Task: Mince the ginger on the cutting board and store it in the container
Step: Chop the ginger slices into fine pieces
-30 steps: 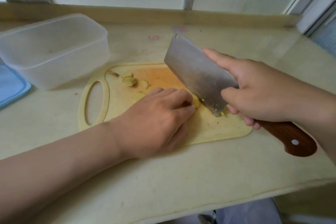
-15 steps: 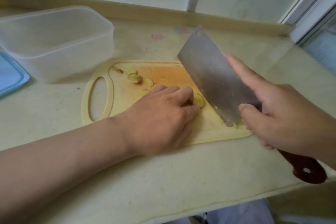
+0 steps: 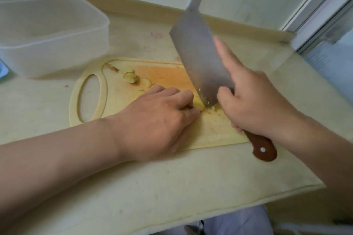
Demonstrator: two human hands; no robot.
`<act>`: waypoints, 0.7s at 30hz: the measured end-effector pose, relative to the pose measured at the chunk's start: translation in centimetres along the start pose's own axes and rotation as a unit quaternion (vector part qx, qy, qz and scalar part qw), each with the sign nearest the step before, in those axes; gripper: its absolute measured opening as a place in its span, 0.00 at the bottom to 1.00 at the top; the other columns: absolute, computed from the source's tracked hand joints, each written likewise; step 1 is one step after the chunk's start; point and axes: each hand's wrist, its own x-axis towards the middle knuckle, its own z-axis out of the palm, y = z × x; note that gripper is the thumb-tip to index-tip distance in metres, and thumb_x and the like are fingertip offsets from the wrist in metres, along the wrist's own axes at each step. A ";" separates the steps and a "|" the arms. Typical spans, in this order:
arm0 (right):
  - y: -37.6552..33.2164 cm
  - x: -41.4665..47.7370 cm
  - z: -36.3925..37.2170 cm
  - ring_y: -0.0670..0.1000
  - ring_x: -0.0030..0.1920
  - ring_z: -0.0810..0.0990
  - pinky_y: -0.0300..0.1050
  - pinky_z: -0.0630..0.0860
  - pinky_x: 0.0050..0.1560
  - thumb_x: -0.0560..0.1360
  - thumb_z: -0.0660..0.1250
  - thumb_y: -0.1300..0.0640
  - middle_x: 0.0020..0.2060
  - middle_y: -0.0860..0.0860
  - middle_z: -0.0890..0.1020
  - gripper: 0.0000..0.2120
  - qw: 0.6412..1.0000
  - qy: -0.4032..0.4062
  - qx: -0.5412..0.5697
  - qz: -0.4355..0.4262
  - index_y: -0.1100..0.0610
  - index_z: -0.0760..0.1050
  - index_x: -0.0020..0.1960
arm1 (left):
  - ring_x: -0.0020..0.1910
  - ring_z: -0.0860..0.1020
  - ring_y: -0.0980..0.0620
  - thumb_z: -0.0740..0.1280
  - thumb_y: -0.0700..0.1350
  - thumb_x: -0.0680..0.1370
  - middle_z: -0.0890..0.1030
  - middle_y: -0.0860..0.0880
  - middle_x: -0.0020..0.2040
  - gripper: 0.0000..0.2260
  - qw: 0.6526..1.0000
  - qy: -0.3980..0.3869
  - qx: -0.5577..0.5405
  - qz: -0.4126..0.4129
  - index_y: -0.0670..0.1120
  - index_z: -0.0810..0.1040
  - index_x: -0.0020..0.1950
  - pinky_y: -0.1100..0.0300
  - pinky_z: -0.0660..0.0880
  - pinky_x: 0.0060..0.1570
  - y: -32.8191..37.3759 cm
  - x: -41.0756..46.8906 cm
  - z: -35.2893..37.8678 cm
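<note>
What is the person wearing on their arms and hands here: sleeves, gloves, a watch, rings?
Nothing that shows. The left hand and right hand are ungloved, with no rings on the visible fingers. The left forearm and right forearm are bare to the frame edge: no sleeve, cuff, watch or band.
</note>
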 end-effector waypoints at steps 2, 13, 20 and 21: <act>0.5 -1.9 0.1 0.58 0.25 0.79 0.59 0.80 0.30 0.79 0.59 0.63 0.26 0.59 0.79 0.45 1.000 0.012 0.012 0.016 0.26 0.41 0.79 | 0.51 0.78 0.41 0.49 0.54 0.78 0.77 0.46 0.54 0.25 1.000 -0.001 0.008 -0.003 0.45 0.80 0.62 0.45 0.74 0.50 0.0 0.0 0.0; -1.3 2.1 -0.9 0.51 0.20 0.79 0.52 0.82 0.25 0.76 0.59 0.65 0.23 0.49 0.77 0.44 0.997 -0.072 -0.041 0.003 0.30 0.48 0.81 | 0.49 0.77 0.42 0.48 0.54 0.80 0.77 0.47 0.53 0.25 1.000 0.023 0.009 0.002 0.46 0.80 0.61 0.46 0.74 0.47 0.0 0.0 0.4; 0.5 -2.2 0.0 0.64 0.26 0.78 0.62 0.80 0.29 0.80 0.59 0.64 0.31 0.65 0.80 0.44 0.999 0.004 0.044 0.022 0.21 0.45 0.76 | 0.50 0.77 0.41 0.48 0.55 0.76 0.77 0.46 0.53 0.26 1.000 0.017 0.008 -0.001 0.46 0.80 0.62 0.45 0.75 0.49 -0.1 -0.1 0.2; 0.5 -2.7 -0.2 0.64 0.27 0.78 0.62 0.80 0.30 0.80 0.60 0.63 0.32 0.66 0.79 0.45 0.999 0.004 0.033 0.023 0.21 0.45 0.76 | 0.50 0.77 0.41 0.48 0.55 0.76 0.77 0.46 0.54 0.27 1.000 0.018 0.007 -0.001 0.46 0.80 0.62 0.45 0.75 0.49 0.0 -0.1 0.2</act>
